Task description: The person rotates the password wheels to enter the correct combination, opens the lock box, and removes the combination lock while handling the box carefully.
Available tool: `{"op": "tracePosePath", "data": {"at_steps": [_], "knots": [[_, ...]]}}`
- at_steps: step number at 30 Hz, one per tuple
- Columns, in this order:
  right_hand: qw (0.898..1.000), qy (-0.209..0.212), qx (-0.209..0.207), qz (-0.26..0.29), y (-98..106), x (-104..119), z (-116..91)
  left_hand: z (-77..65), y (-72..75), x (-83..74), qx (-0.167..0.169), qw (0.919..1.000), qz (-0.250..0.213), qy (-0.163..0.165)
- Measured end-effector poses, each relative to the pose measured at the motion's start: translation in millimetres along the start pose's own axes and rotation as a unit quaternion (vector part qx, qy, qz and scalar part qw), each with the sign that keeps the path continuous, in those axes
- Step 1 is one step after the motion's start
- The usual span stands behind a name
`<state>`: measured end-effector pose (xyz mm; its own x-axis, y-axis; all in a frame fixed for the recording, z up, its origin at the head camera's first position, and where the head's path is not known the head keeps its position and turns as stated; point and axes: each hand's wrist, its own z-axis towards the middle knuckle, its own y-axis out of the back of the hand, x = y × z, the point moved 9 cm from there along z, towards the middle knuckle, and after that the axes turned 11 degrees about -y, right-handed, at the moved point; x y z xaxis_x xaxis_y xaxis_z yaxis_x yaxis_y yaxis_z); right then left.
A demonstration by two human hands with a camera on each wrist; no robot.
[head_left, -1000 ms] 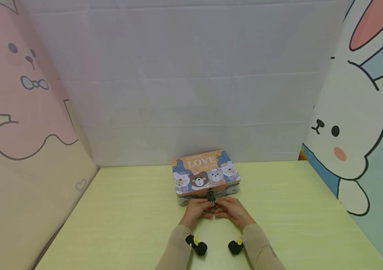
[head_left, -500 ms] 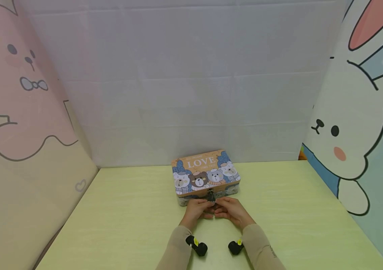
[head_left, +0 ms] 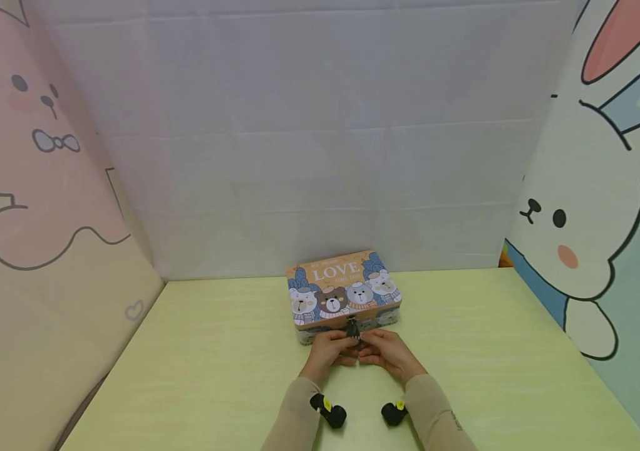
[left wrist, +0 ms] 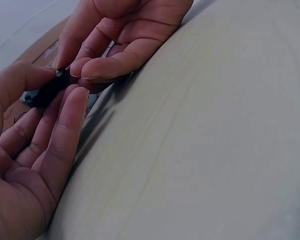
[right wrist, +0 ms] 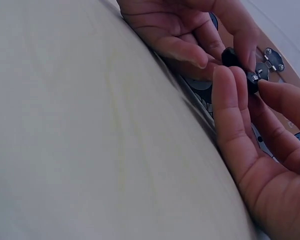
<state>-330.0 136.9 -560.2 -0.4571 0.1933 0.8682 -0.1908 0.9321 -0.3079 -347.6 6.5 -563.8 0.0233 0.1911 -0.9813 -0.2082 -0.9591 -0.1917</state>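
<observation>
A tin box [head_left: 348,275] printed with bears and the word LOVE sits closed on the table, its metal clasp [right wrist: 275,59] facing me. From the clasp hangs a small black padlock [head_left: 352,326]. My left hand [head_left: 325,352] pinches the padlock between thumb and fingers from the left. From the other side, my right hand [head_left: 392,352] pinches it with thumb and fingertips. In the left wrist view the dark padlock body [left wrist: 49,91] lies between both hands' fingertips. Fingers cover part of it, and its small details are too dim to read.
The pale yellow-green table [head_left: 213,363] spreads around the box. A white cloth wall [head_left: 320,144] rises close behind it. Printed side panels stand at the left [head_left: 66,207] and right [head_left: 596,250]. Black wrist cameras [head_left: 331,412] sit at both sleeves.
Both hands keep their places on the padlock, and the box stays where it is. Only a very slight shift of the head view shows.
</observation>
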Motion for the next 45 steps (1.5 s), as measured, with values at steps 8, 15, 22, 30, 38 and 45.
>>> {"op": "tracePosePath", "data": {"at_steps": [8, 15, 22, 30, 38, 45], "knots": [[1.000, 0.000, -0.008, -0.002, 1.1, -2.0, 1.4, 0.1, 0.8, 1.1, -0.001, 1.0000, 0.009, 0.003], [1.000, -0.002, -0.005, 0.002, 1.2, -1.4, 2.5, -0.7, 0.4, 0.7, -0.011, 0.9998, 0.015, 0.004], [1.000, -0.003, -0.003, 0.002, 0.8, -0.3, 0.7, -1.8, -0.4, -0.7, -0.014, 0.9997, 0.022, 0.003], [1.000, -0.004, -0.002, 0.001, 0.3, 0.2, 0.3, -3.2, -1.1, -4.2, -0.013, 0.9995, 0.028, 0.000], [1.000, 0.001, -0.004, -0.003, 0.5, 0.2, 0.7, -1.7, -0.3, -1.9, -0.013, 0.9995, 0.028, 0.004], [1.000, 0.003, -0.003, -0.003, 0.1, 1.1, 0.0, -2.2, -0.2, -2.1, -0.014, 0.9995, 0.027, 0.004]]}}
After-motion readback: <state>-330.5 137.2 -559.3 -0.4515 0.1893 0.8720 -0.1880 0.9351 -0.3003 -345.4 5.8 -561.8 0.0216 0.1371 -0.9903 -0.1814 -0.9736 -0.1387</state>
